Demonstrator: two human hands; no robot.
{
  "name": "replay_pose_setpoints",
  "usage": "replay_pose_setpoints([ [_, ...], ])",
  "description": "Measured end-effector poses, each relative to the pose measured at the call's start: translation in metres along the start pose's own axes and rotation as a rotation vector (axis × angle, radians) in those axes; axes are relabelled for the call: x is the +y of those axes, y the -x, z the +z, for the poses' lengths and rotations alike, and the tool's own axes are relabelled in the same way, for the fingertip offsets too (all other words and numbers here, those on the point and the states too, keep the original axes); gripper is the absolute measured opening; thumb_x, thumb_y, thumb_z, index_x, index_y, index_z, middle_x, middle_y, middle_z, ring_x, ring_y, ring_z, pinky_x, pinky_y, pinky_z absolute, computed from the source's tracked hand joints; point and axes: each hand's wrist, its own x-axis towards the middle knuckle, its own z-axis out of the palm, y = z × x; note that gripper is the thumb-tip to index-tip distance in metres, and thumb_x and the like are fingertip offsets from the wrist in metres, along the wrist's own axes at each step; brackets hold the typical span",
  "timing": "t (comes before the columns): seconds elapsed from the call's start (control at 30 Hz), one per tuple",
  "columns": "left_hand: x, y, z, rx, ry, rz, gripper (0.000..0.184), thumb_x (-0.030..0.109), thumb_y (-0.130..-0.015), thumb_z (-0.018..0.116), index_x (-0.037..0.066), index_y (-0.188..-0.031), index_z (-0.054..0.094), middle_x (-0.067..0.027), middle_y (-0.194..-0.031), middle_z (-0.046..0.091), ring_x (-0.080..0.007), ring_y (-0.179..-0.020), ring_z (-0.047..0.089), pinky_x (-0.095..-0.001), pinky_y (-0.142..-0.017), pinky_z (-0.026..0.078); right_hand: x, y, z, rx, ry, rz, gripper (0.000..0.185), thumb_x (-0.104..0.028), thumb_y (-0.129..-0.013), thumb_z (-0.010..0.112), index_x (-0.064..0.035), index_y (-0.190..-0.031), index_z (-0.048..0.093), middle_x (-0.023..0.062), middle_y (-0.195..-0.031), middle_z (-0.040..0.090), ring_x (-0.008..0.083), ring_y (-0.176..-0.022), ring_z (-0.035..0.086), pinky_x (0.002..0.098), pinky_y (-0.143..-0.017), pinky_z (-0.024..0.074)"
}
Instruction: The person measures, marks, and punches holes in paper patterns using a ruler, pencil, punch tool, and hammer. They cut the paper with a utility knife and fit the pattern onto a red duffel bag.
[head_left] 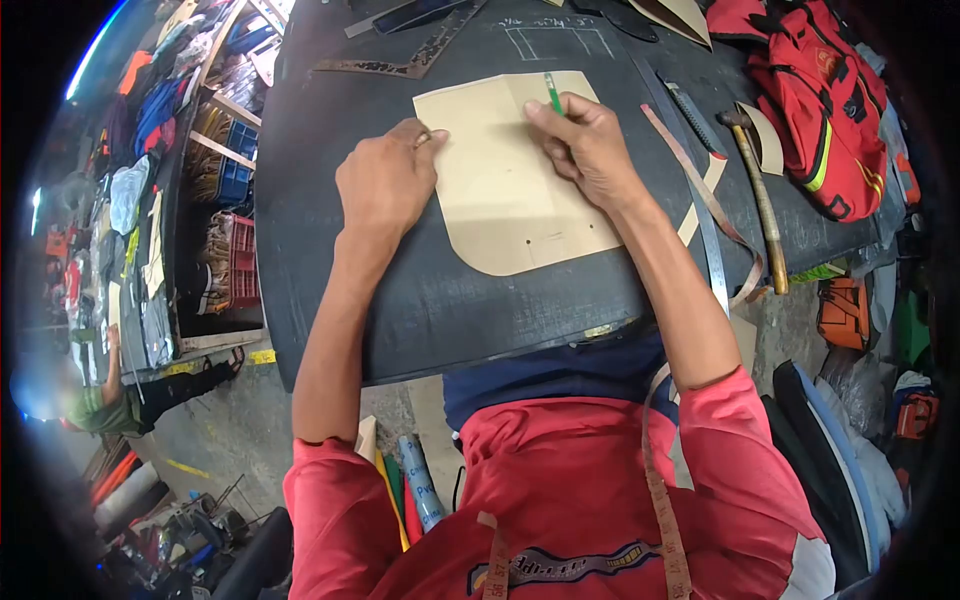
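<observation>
In the head view, a tan card (490, 190) lies on the dark table (470, 320), probably placed centrally for easy reach. The 2 hands are apart. The right hand (588, 145), over the card, clamps a green pencil (552, 92). The left hand (385, 185) curls at the card's left edge, perhaps steadying it; whether it pinches, I cannot tell. A hammer (755, 190) lies well aside, seemingly leaving the card uncovered.

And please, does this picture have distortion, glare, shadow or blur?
Head view: strong fisheye bending, dark corners; same head view: soft shadow on the tan sheet by the right hand; again head view: glare along upper left, hazy smudge near the person in green.
</observation>
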Motion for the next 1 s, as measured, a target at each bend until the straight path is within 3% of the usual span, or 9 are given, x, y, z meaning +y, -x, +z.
replay_pose_setpoints([
  [0.07, 0.005, 0.000, -0.001, -0.020, 0.071, 0.199, 0.030, 0.040, -0.100, 0.068, 0.012, -0.101, 0.080, -0.0129, -0.085, 0.078, -0.0376, -0.083, 0.075, -0.0481, -0.074, 0.059, 0.000, -0.002, -0.001, 0.000, -0.003, 0.057, 0.039, -0.038, -0.104, 0.072, -0.0023, -0.091, 0.067, -0.0002, -0.070, 0.053, 0.0070, -0.056, 0.045, 0.0213, -0.047, 0.0365],
  [0.13, 0.007, 0.003, 0.014, 0.008, 0.172, 0.341, 0.028, 0.039, -0.099, 0.070, 0.014, -0.103, 0.080, -0.0120, -0.086, 0.077, -0.0356, -0.081, 0.074, -0.0447, -0.073, 0.058, 0.008, -0.005, 0.000, 0.082, -0.346, 0.004, 0.054, -0.051, -0.109, 0.058, -0.0039, -0.082, 0.063, 0.0012, -0.065, 0.050, 0.0118, -0.055, 0.047, 0.0272, -0.049, 0.0435],
  [0.17, 0.010, 0.003, 0.022, 0.041, 0.267, 0.488, 0.026, 0.038, -0.098, 0.072, 0.015, -0.105, 0.081, -0.0112, -0.086, 0.076, -0.0336, -0.079, 0.074, -0.0413, -0.071, 0.058, 0.011, -0.011, 0.000, 0.147, -0.299, -0.010, 0.066, -0.060, -0.111, 0.045, -0.0019, -0.087, 0.066, 0.0021, -0.062, 0.050, 0.0159, -0.055, 0.050, 0.0325, -0.053, 0.0483],
  [0.3, 0.021, 0.015, 0.036, -0.001, 0.269, 0.765, 0.026, 0.036, -0.096, 0.074, 0.019, -0.114, 0.080, -0.0012, -0.116, 0.075, -0.0256, -0.080, 0.075, -0.0381, -0.068, 0.059, 0.006, -0.008, -0.016, 0.036, -0.217, -0.044, 0.070, -0.062, -0.110, 0.046, 0.0045, -0.110, 0.069, 0.0046, -0.071, 0.062, 0.0178, -0.065, 0.065, 0.0318, -0.068, 0.0597],
  [0.33, 0.020, 0.017, 0.039, -0.064, 0.203, 0.802, 0.029, 0.037, -0.096, 0.074, 0.020, -0.118, 0.079, 0.0020, -0.132, 0.071, -0.0227, -0.082, 0.076, -0.0366, -0.069, 0.059, 0.004, -0.009, -0.012, 0.068, -0.182, -0.063, 0.069, -0.061, -0.110, 0.048, 0.0051, -0.114, 0.069, 0.0050, -0.076, 0.065, 0.0171, -0.070, 0.067, 0.0313, -0.072, 0.0600],
  [0.4, 0.018, 0.017, 0.044, -0.053, 0.195, 0.795, 0.029, 0.037, -0.096, 0.074, 0.020, -0.119, 0.078, 0.0019, -0.133, 0.071, -0.0231, -0.082, 0.076, -0.0361, -0.070, 0.060, -0.005, -0.012, 0.006, 0.140, -0.183, -0.151, 0.059, -0.050, -0.108, 0.060, 0.0062, -0.123, 0.069, 0.0091, -0.084, 0.073, 0.0141, -0.080, 0.071, 0.0258, -0.074, 0.0612],
  [0.53, 0.019, 0.018, 0.044, -0.063, 0.214, 0.767, 0.030, 0.038, -0.096, 0.074, 0.020, -0.120, 0.078, 0.0017, -0.135, 0.071, -0.0243, -0.084, 0.076, -0.0351, -0.073, 0.060, -0.002, -0.032, 0.004, 0.040, 0.036, -0.177, 0.051, -0.045, -0.106, 0.065, 0.0016, -0.126, 0.069, 0.0086, -0.092, 0.075, 0.0124, -0.084, 0.071, 0.0249, -0.071, 0.0591],
  [0.67, 0.019, 0.020, 0.043, -0.067, 0.209, 0.748, 0.030, 0.038, -0.096, 0.074, 0.020, -0.120, 0.078, 0.0008, -0.133, 0.072, -0.0253, -0.085, 0.076, -0.0358, -0.073, 0.060, -0.006, -0.039, 0.019, -0.015, 0.115, -0.117, 0.015, -0.015, -0.098, 0.074, -0.0002, -0.096, 0.075, 0.0039, -0.084, 0.072, 0.0074, -0.071, 0.064, 0.0231, -0.062, 0.0487],
  [1.0, 0.013, 0.020, 0.049, -0.078, 0.270, 0.774, 0.022, 0.030, -0.098, 0.073, 0.013, -0.109, 0.081, -0.0005, -0.126, 0.076, -0.0216, -0.083, 0.076, -0.0359, -0.069, 0.060, 0.021, -0.052, 0.012, 0.005, 0.376, -0.294, 0.023, -0.003, -0.080, 0.078, -0.0039, -0.071, 0.057, -0.0036, -0.069, 0.057, 0.0022, -0.064, 0.048, 0.0237, -0.056, 0.0390],
])
